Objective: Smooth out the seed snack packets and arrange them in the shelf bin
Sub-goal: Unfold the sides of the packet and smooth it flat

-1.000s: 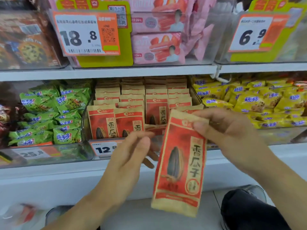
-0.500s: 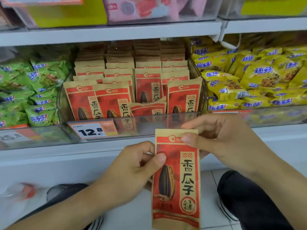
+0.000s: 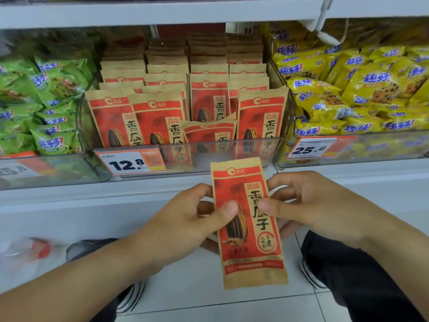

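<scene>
Both hands pinched one red-and-tan seed packet upright in front of the shelf, below the clear bin. The left hand had its thumb on the packet's face at 9 o'clock, fingers behind; the right hand gripped likewise at 3 o'clock. At 12 o'clock, the stocked packets stood in rows inside the bin, one slumped at the front.
</scene>
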`<control>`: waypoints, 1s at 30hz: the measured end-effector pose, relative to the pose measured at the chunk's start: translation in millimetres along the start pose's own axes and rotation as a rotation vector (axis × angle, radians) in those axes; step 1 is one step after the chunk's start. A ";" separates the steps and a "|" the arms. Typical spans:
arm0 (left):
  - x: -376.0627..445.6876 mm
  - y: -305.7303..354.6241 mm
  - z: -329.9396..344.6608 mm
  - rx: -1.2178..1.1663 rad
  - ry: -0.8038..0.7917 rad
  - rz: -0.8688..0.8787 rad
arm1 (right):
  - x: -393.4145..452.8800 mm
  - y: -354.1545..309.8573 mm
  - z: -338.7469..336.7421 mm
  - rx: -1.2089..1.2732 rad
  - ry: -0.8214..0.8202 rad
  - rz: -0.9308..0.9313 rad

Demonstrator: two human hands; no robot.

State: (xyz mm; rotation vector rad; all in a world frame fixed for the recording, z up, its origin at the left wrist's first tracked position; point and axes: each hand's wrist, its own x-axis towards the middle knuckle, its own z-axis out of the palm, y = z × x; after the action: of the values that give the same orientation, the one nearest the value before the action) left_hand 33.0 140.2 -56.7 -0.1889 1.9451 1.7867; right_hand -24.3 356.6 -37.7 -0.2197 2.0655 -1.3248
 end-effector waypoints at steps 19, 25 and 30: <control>0.6 -9.0 -7.8 0.010 0.046 -0.003 | 1.6 2.9 -3.3 -0.044 -0.148 -0.011; 5.4 -5.1 -7.2 -0.150 0.091 0.010 | 1.2 -0.2 -11.1 -0.107 -0.133 0.012; 8.3 -5.9 -12.0 -0.183 0.208 0.056 | 2.3 -0.1 -11.4 -0.122 -0.206 0.037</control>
State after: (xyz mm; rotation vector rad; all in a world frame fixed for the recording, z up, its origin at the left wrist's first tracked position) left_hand 25.2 129.7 -65.4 -0.3991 1.9396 2.0547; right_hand -33.0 364.0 -35.7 -0.3548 1.9672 -1.1065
